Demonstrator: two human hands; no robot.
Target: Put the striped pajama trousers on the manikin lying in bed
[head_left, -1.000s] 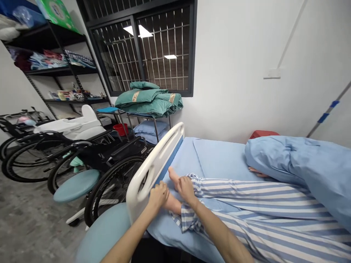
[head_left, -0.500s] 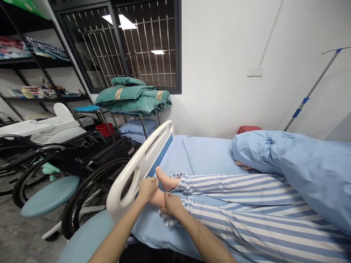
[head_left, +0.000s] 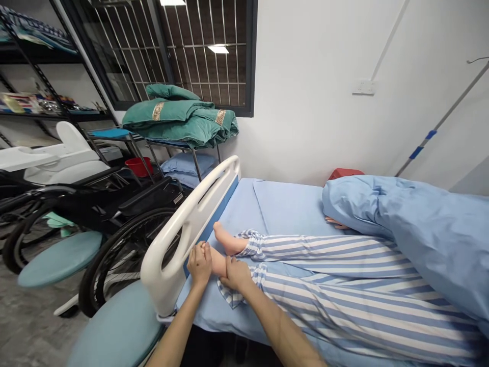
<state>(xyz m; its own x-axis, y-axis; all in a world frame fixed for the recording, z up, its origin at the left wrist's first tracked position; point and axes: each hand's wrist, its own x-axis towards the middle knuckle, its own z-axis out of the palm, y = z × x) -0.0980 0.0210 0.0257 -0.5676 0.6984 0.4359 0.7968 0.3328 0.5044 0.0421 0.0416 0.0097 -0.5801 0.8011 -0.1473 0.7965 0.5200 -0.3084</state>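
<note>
While the left hand [head_left: 200, 262] grips the front of the nearer foot [head_left: 218, 264], the right hand [head_left: 237, 275] is closed about its ankle, beside the loose trouser cuff. The foot is bare and smooth, its middle exposed between the hands and its toes largely hidden. It lies at the foot end of the bed [head_left: 286, 204], near the white footboard [head_left: 164, 293] and toward the near long edge. Just beyond, the farther foot [head_left: 228, 242], likewise bare, points its toes upward. Blue-and-white striped trousers [head_left: 324, 300] cover both legs.
</note>
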